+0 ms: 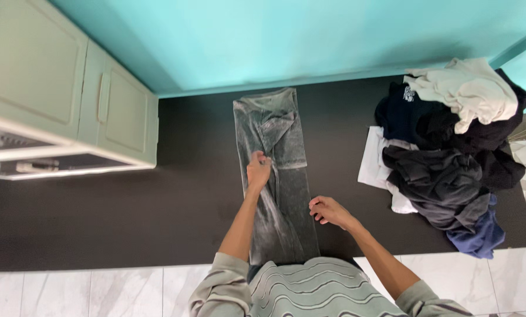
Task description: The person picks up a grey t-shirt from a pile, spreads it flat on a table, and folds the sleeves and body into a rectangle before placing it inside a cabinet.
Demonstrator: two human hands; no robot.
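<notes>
— On the black mat (157,194), at 12 o'clock: grey jeans (277,176), laid lengthwise. Left hand (258,170)?
— Pinching the jeans mid-length. Right hand (327,210) loosely curled, touching their edge. Clothes pile (451,152) at 2 o'clock.

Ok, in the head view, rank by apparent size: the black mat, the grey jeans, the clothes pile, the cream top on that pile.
1. black mat
2. clothes pile
3. grey jeans, close to the pile, so unsure
4. cream top
</notes>
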